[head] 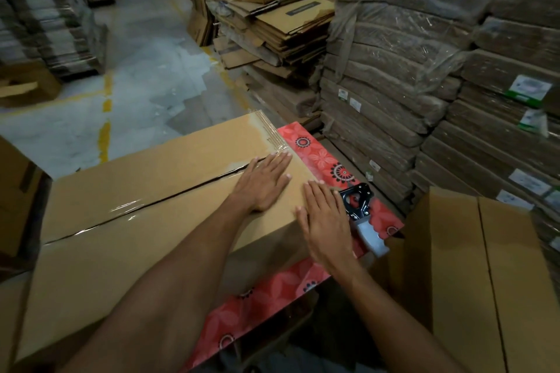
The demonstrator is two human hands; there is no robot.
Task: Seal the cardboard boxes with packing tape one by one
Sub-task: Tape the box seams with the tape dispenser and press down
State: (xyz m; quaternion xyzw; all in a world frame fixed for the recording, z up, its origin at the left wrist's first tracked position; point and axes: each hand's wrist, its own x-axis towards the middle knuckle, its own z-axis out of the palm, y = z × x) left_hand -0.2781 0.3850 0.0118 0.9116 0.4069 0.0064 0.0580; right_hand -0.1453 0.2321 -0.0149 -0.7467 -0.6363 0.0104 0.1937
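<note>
Both forearms are stretched forward from the bottom of the view. The left hand is laid flat on the lid of the cardboard box, fingers straight and close together, just beside the centre seam. The right hand is pressed flat at the box's right-hand end, fingers straight and slightly spread near the top edge. Nothing is pinched by either hand.

The box lies lengthwise across the red flowered table, and clear packing tape glints along its seam. The box is judged stiff but easily dented at the flaps, bulky rather than heavy, with the taped strip slippery. It would best be taken by its two short ends or bottom edges.

The tape dispenser lies on the table just beside the right hand. Room is tight on the right, where a second box and wrapped cardboard stacks stand near. Open floor is left beyond the far side.
</note>
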